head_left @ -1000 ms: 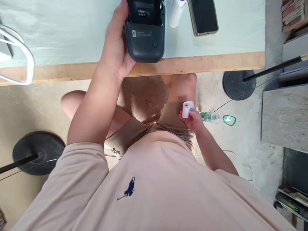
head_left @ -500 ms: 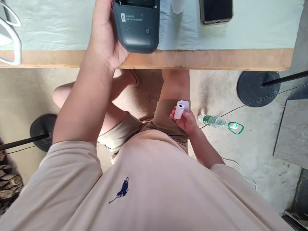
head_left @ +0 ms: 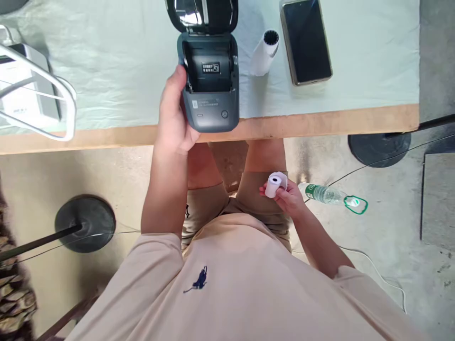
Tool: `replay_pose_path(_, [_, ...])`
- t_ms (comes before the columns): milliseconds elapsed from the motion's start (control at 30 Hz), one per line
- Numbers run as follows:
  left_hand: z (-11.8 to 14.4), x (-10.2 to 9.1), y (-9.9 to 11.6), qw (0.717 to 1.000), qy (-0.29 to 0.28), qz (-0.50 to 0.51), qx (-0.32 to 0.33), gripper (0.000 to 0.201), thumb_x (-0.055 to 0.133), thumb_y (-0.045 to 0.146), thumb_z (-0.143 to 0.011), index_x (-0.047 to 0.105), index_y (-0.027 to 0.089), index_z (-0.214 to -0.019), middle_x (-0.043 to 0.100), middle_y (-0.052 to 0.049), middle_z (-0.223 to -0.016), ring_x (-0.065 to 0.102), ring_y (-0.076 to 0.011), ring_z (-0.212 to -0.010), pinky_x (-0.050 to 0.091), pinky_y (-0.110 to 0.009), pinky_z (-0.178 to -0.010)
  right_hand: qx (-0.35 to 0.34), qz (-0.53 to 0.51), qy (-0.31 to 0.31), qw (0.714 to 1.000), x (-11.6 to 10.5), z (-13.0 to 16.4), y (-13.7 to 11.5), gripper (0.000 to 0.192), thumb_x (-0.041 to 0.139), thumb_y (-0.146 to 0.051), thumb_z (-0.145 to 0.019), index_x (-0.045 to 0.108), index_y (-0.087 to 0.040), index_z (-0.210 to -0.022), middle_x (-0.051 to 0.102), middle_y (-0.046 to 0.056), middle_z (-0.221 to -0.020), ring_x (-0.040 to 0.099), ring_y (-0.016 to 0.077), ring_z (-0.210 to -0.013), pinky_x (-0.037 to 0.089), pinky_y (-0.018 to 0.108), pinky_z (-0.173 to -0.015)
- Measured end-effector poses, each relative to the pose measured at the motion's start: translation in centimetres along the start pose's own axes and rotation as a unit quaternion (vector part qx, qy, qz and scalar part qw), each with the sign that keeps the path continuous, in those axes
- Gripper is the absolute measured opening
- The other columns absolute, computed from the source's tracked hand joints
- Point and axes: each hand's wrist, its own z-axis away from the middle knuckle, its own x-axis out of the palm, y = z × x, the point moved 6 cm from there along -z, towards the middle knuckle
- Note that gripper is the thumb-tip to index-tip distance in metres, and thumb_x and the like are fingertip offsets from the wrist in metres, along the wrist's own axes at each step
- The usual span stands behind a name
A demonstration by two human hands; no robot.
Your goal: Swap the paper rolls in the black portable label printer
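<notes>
My left hand (head_left: 176, 116) grips the left side of a dark label printer (head_left: 213, 111) at the table's front edge. The printer's lid (head_left: 202, 14) is tipped up, and its inner bay shows no roll. Down by my right thigh, my right hand (head_left: 287, 195) holds a small white paper roll (head_left: 273, 185), its hollow core facing up and a loose flap of paper curling behind it. To the right of the printer, a second white roll (head_left: 263, 54) stands on the cloth, tilted in view, with a dark toothed core at its top.
A smartphone (head_left: 306, 42) lies on the cloth-covered table (head_left: 117, 71). At the left are a white box (head_left: 30, 90) and a white curved frame (head_left: 67, 118). On the floor lies a water bottle (head_left: 329, 195); round black stand bases (head_left: 85, 222) and cables flank my legs.
The view has shifted, so more of the table shows, including the printer's raised lid and bay. Both hands keep their holds on the printer and the paper roll.
</notes>
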Motion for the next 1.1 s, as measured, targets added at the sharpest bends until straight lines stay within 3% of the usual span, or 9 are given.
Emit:
replay_pose_path(167, [-0.2,-0.5,-0.8,0.999,-0.011,0.036,-0.014,0.029,0.071,0.05,-0.086,0.072,0.022,-0.091,0.065,-0.006,-0.081,0.065,-0.0256,-0.105,0.056,-0.04,-0.086,-0.21,0.177,0.064,0.959,0.4,-5.4,-11.7,0.028,0.074,-0.038,-0.085,0.069,-0.02,-0.106,0.073,0.001,-0.096,0.068,0.0089,-0.086,0.056,0.023,-0.075])
replay_pose_path(267, [0.0,-0.4,-0.6,0.998,-0.025,0.049,-0.017,0.027,0.068,0.047,-0.09,0.071,0.021,-0.097,0.068,-0.007,-0.089,0.066,-0.0252,-0.108,0.056,-0.037,-0.086,-0.323,0.279,0.056,0.903,3.5,-9.4,-18.2,0.035,0.077,-0.026,-0.079,0.068,-0.028,-0.113,0.075,-0.005,-0.109,0.069,0.0094,-0.097,0.055,0.025,-0.088])
replay_pose_path(367, [0.2,-0.2,-0.5,0.998,-0.049,0.038,-0.018,0.033,0.068,0.046,-0.092,0.071,0.019,-0.109,0.07,-0.007,-0.097,0.063,-0.0282,-0.119,0.056,-0.037,-0.09,-0.353,0.387,0.054,0.85,7.0,-12.9,-21.6,0.027,0.072,-0.021,-0.08,0.07,-0.024,-0.107,0.075,-0.006,-0.109,0.068,0.0127,-0.105,0.05,0.032,-0.104])
replay_pose_path(467, [0.3,-0.2,-0.6,0.998,-0.033,0.047,-0.017,0.024,0.069,0.039,-0.093,0.069,0.02,-0.107,0.072,-0.006,-0.106,0.063,-0.0273,-0.122,0.055,-0.036,-0.095,-0.345,0.577,0.077,0.736,9.1,-15.1,-22.3,0.03,0.062,-0.024,-0.08,0.069,-0.019,-0.109,0.073,0.0,-0.101,0.067,0.0228,-0.105,0.051,0.04,-0.096])
replay_pose_path(533, [0.3,-0.2,-0.6,0.998,-0.009,0.067,-0.012,0.018,0.069,0.037,-0.093,0.068,0.021,-0.103,0.072,-0.005,-0.113,0.064,-0.0247,-0.12,0.054,-0.035,-0.1,-0.339,0.622,0.075,0.702,9.6,-15.9,-22.0,0.034,0.06,-0.027,-0.079,0.068,-0.018,-0.11,0.072,0.001,-0.102,0.066,0.0266,-0.109,0.052,0.042,-0.094])
replay_pose_path(600, [0.3,-0.1,-0.6,0.997,-0.001,0.082,-0.009,0.015,0.068,0.034,-0.094,0.069,0.021,-0.101,0.072,-0.005,-0.113,0.065,-0.0235,-0.118,0.054,-0.034,-0.102,-0.359,0.606,0.065,0.707,9.7,-16.0,-21.8,0.032,0.059,-0.028,-0.08,0.068,-0.017,-0.109,0.072,0.001,-0.103,0.066,0.0243,-0.107,0.052,0.041,-0.094])
replay_pose_path(767, [0.3,0.0,-0.8,0.995,-0.009,0.092,-0.023,0.022,0.056,0.038,-0.099,0.068,0.02,-0.095,0.069,-0.007,-0.099,0.065,-0.0259,-0.121,0.059,-0.036,-0.09,-0.35,0.53,0.064,0.77,9.8,-16.3,-21.5,0.029,0.054,-0.02,-0.078,0.065,-0.018,-0.105,0.07,0.0,-0.102,0.066,0.0184,-0.106,0.051,0.035,-0.091])
replay_pose_path(1000, [0.6,0.3,-0.4,0.999,-0.016,0.031,-0.032,0.024,0.059,0.043,-0.097,0.071,0.023,-0.105,0.068,-0.007,-0.11,0.066,-0.0261,-0.119,0.06,-0.034,-0.087,-0.33,0.605,0.07,0.722,9.2,-16.4,-21.6,0.031,0.058,-0.018,-0.071,0.065,-0.023,-0.102,0.075,-0.003,-0.104,0.065,0.0222,-0.108,0.05,0.046,-0.1])
replay_pose_path(1100, [0.8,0.5,-0.3,0.999,-0.005,0.017,-0.043,0.025,0.064,0.048,-0.094,0.069,0.026,-0.104,0.067,-0.006,-0.108,0.067,-0.0264,-0.116,0.059,-0.034,-0.081,-0.352,0.607,0.052,0.711,8.9,-16.6,-20.8,0.016,0.056,-0.023,-0.082,0.066,-0.025,-0.094,0.077,-0.005,-0.108,0.067,0.0225,-0.113,0.052,0.046,-0.1])
